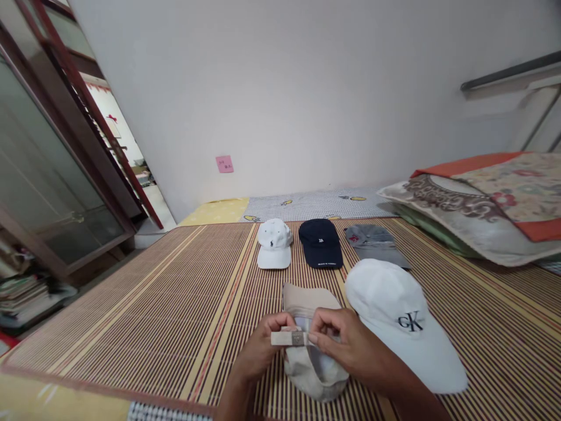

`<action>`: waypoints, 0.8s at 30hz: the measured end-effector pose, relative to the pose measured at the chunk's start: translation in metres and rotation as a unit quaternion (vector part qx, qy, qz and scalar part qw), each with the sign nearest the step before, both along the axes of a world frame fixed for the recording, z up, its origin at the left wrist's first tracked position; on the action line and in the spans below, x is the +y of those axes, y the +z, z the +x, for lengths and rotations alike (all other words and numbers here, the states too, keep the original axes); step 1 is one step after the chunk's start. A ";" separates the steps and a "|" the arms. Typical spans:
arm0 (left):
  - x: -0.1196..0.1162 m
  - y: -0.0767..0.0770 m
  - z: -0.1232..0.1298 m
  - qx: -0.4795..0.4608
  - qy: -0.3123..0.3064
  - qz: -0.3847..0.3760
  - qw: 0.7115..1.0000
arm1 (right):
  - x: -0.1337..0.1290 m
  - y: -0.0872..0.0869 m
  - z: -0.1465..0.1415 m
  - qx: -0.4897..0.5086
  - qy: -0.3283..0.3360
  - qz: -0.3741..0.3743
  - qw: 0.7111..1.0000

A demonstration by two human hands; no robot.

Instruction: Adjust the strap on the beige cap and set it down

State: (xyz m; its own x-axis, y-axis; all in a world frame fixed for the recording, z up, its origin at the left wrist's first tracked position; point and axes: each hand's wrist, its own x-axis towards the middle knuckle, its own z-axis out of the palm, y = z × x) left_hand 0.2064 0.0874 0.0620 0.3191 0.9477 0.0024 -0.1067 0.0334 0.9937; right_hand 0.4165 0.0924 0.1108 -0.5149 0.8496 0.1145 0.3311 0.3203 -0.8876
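A beige cap [313, 380] lies upside down on the striped bamboo mat [166, 292], its brim pointing away from me. My left hand [265, 342] pinches the left part of the cap's back strap, whose pale end sticks out over the fingers. At the strap's right part, beside a greyish buckle [297, 338], my right hand [339, 339] is closed on it with thumb and forefinger. Just right of my right hand rests a large white cap [390, 298] with black letters.
Behind the beige cap lie a small white cap [274, 240], a navy cap [321, 240] and a grey cap [374, 241] in a row. Cushions [473, 204] are piled at the right. A pink note [224, 164] is on the wall.
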 end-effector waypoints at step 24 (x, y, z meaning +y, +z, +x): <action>-0.001 0.004 0.002 0.027 -0.011 0.015 0.999 | -0.003 -0.001 -0.002 -0.021 0.015 -0.001 1.000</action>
State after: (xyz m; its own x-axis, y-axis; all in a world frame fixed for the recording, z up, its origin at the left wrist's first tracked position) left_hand 0.2086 0.0867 0.0659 0.3404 0.9402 0.0139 -0.0533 0.0046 0.9986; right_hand 0.4145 0.0894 0.1101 -0.5441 0.8340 0.0918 0.3576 0.3295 -0.8738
